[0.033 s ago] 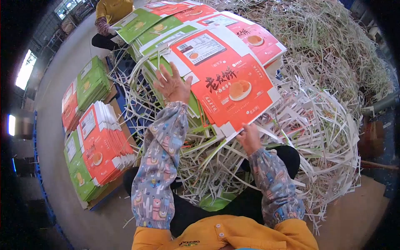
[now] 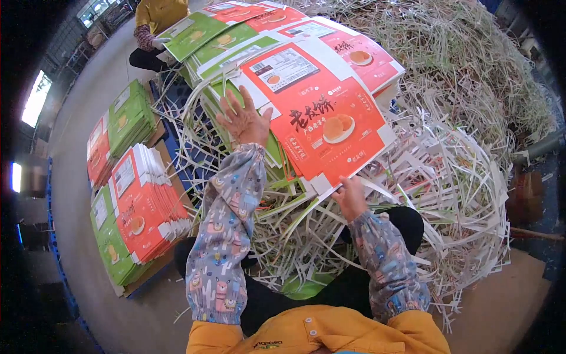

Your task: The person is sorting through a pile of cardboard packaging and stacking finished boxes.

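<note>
A red printed carton sheet (image 2: 321,115) with white flaps lies on top of a tilted pile in front of me. With fingers spread, my left hand (image 2: 243,121) rests by the sheet's left edge, over green carton sheets and paper strips. At the near corner, my right hand (image 2: 352,199) pinches the red sheet's edge, its fingertips partly hidden. Beyond it lie more sheets, including a green carton sheet (image 2: 194,35) and a lighter red carton sheet (image 2: 361,56).
Trimmed paper strips (image 2: 448,206) are heaped under and to the right of the pile. Stacks of red cartons (image 2: 144,206) and green cartons (image 2: 131,115) stand on pallets at the left. A gloved co-worker (image 2: 160,23) sits at the far left, touching the green sheets.
My right hand has shifted very slightly left and toward me at the sheet's corner. My left hand stays practically in place.
</note>
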Action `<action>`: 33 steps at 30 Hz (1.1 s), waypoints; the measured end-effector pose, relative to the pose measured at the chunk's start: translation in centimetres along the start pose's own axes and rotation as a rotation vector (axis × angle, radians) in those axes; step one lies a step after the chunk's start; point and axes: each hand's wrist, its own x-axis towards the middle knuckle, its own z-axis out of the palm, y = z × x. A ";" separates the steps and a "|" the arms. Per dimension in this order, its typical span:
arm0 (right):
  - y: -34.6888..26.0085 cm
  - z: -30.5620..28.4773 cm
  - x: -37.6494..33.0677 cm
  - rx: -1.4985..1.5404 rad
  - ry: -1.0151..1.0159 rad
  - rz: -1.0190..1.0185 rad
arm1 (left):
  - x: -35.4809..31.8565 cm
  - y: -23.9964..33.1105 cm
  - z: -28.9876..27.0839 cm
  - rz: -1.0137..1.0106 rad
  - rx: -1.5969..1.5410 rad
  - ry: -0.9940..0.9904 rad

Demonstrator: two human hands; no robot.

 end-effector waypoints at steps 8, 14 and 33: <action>0.7 2.6 -1.6 -0.023 -0.095 0.040 | 2.3 0.0 2.7 0.120 0.098 -0.218; 0.6 1.9 0.5 0.137 -0.010 0.015 | 2.3 -0.5 2.0 0.072 -0.097 0.002; 0.7 1.1 -9.0 0.450 -0.028 -0.201 | -18.6 1.1 -10.8 -0.527 -1.603 -0.792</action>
